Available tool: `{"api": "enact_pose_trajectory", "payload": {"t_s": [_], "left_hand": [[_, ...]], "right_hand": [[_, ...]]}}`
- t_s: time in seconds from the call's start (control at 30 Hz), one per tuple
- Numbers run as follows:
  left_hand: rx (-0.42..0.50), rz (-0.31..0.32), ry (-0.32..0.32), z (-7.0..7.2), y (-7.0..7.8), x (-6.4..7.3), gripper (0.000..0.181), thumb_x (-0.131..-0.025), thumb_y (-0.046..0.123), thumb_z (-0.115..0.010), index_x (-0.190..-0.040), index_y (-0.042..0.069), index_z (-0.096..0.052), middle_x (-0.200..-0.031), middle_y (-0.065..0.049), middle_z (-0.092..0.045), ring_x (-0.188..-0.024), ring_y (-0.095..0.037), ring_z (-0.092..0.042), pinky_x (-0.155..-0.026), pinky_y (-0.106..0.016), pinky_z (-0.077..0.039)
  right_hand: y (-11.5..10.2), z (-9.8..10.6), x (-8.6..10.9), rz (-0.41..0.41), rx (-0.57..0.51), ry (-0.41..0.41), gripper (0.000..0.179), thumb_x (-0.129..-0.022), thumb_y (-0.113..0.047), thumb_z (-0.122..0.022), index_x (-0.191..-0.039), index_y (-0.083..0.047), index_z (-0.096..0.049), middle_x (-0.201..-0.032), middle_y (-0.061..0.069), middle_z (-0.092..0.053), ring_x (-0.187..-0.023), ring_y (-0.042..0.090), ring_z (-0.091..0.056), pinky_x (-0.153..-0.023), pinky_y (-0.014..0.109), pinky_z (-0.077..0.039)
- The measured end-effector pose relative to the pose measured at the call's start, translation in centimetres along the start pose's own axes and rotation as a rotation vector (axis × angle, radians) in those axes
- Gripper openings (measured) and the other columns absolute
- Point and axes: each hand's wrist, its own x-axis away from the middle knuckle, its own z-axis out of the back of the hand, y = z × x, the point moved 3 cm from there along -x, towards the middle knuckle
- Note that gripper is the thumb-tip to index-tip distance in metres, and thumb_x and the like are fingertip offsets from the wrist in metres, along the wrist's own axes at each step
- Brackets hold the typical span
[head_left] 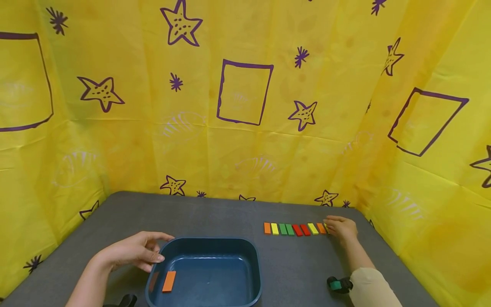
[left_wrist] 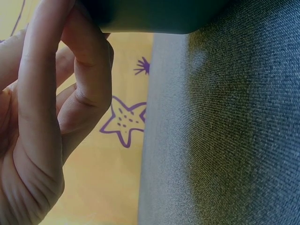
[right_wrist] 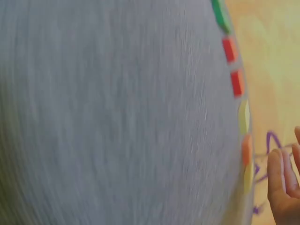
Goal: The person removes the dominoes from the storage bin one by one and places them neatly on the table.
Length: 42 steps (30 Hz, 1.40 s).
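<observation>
My left hand (head_left: 132,251) grips the left rim of a dark blue plastic tub (head_left: 209,243), its thumb over the rim and index finger along the back corner. In the left wrist view the curled fingers (left_wrist: 89,65) meet the tub's wall (left_wrist: 145,18). One orange block (head_left: 169,282) lies inside the tub near its left wall. To the right, a row of coloured blocks (head_left: 297,230) lies on the table. My right hand (head_left: 343,228) is at the row's right end, partly covering a yellow block (right_wrist: 248,178); its fingers look fairly straight in the right wrist view.
The grey cloth-covered table (head_left: 215,213) meets a yellow curtain (head_left: 245,149) with purple stars at the back and both sides. A black strap with a green patch (head_left: 337,285) is on the right wrist. The row holds orange, yellow, green and red blocks, side by side.
</observation>
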Motion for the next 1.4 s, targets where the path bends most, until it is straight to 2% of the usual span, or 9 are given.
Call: {"api": "enact_pose_trajectory", "payload": {"t_s": [0.1,0.23,0.4,0.5,0.7,0.97,1.07,1.2,1.4], "left_hand": [[0.002,-0.001,-0.001,0.0,0.0,0.0,0.072,-0.093,0.017,-0.068,-0.147,-0.013,-0.031,-0.083,-0.003,-0.056,-0.063,-0.006,-0.055,-0.061,-0.02,-0.056],[0.007,-0.006,-0.008,-0.1,0.1,0.1,0.072,-0.093,0.017,-0.067,-0.147,-0.014,-0.03,-0.083,-0.003,-0.056,-0.063,-0.005,-0.055,-0.061,-0.02,-0.056],[0.005,-0.005,-0.004,-0.1,0.1,0.2,0.072,-0.093,0.017,-0.067,-0.147,-0.014,-0.03,-0.084,-0.003,-0.056,-0.063,-0.005,-0.055,-0.061,-0.02,-0.056],[0.002,-0.006,-0.002,0.0,0.2,0.2,0.072,-0.093,0.017,-0.067,-0.147,-0.014,-0.03,-0.084,-0.003,-0.056,-0.063,-0.005,-0.055,-0.061,-0.02,-0.056],[-0.002,-0.012,-0.002,0.0,0.1,0.2,0.071,-0.093,0.016,-0.067,-0.146,-0.014,-0.031,-0.083,-0.003,-0.055,-0.063,-0.005,-0.055,-0.061,-0.02,-0.056],[0.0,-0.002,0.004,-0.1,0.2,0.2,0.071,-0.093,0.017,-0.068,-0.146,-0.014,-0.032,-0.083,-0.003,-0.055,-0.063,-0.006,-0.055,-0.061,-0.02,-0.056],[0.002,0.002,0.01,-0.2,0.2,0.2,0.072,-0.092,0.018,-0.068,-0.146,-0.014,-0.032,-0.083,-0.003,-0.055,-0.063,-0.006,-0.055,-0.061,-0.02,-0.056],[-0.002,0.0,0.011,-0.2,0.3,0.3,0.072,-0.092,0.018,-0.068,-0.146,-0.014,-0.032,-0.083,-0.003,-0.056,-0.064,-0.006,-0.055,-0.061,-0.021,-0.056],[-0.009,0.0,0.017,-0.2,0.2,0.2,0.072,-0.093,0.017,-0.068,-0.146,-0.014,-0.032,-0.082,-0.003,-0.056,-0.064,-0.007,-0.056,-0.062,-0.022,-0.057]], "right_hand": [[-0.7,-1.2,0.5,0.023,-0.026,-0.051,0.058,-0.09,-0.013,-0.071,-0.137,0.013,-0.05,-0.084,-0.008,-0.073,-0.083,0.008,-0.073,-0.081,0.029,-0.061],[-1.5,-3.0,1.2,0.052,0.016,-0.092,0.058,-0.09,-0.017,-0.072,-0.136,0.011,-0.052,-0.095,-0.003,-0.075,-0.091,0.013,-0.074,-0.083,0.031,-0.06],[-2.6,-5.5,2.2,0.093,0.032,-0.154,0.055,-0.092,-0.017,-0.07,-0.136,0.011,-0.053,-0.123,0.02,-0.068,-0.111,0.03,-0.069,-0.097,0.041,-0.056],[-3.2,-7.0,2.9,0.127,0.046,-0.175,0.051,-0.092,-0.015,-0.07,-0.134,0.01,-0.055,-0.133,0.027,-0.061,-0.116,0.036,-0.066,-0.099,0.044,-0.054],[-4.2,-9.9,4.5,0.171,0.041,-0.217,0.044,-0.089,-0.013,-0.072,-0.127,0.007,-0.062,-0.125,0.022,-0.065,-0.111,0.032,-0.068,-0.097,0.045,-0.056],[-5.8,-13.8,7.6,0.254,0.032,-0.348,0.035,-0.087,-0.013,-0.075,-0.117,0.004,-0.068,-0.107,0.015,-0.073,-0.103,0.033,-0.071,-0.094,0.048,-0.056],[-6.4,-15.2,8.6,0.269,0.021,-0.402,0.035,-0.085,-0.013,-0.076,-0.116,0.003,-0.069,-0.105,0.012,-0.074,-0.098,0.029,-0.073,-0.091,0.044,-0.058],[-7.0,-16.8,10.2,0.29,0.002,-0.483,0.037,-0.085,-0.013,-0.077,-0.116,0.005,-0.068,-0.108,0.018,-0.072,-0.095,0.025,-0.074,-0.088,0.039,-0.06],[-7.6,-19.0,12.3,0.322,0.006,-0.564,0.041,-0.083,-0.016,-0.079,-0.117,0.004,-0.067,-0.118,0.027,-0.068,-0.093,0.018,-0.073,-0.088,0.04,-0.06]]}}
